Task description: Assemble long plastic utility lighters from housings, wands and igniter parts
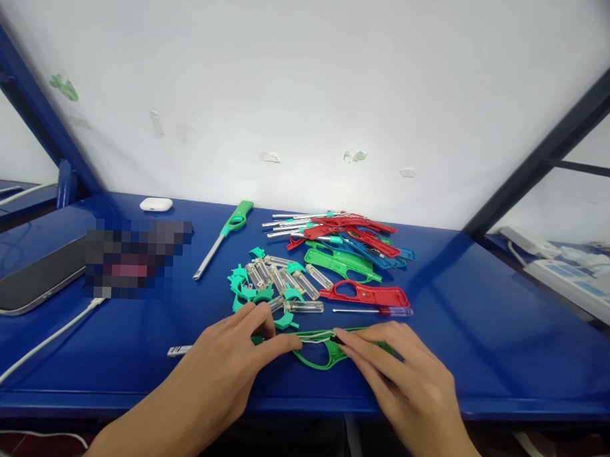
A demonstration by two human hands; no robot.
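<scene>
Two hands [230, 352] on green casing [336, 353]

On my table [506, 329], a lighter body [335, 353] lies near the front edge, between my left hand [238, 349] and my right hand [412, 375]. Just behind it is a screwdriver [389, 311], with one casing half [382, 296] behind that. Left of these lie small tanks [306, 286], with triggers [239, 277] among them and to their left. A pile of casings [345, 223] sits farther back, before the wall [300, 88]. Left of it lies another lighter [232, 222], then an earbud case [156, 204]. At far left, a phone [33, 266] lies behind a cable [45, 356].
</scene>
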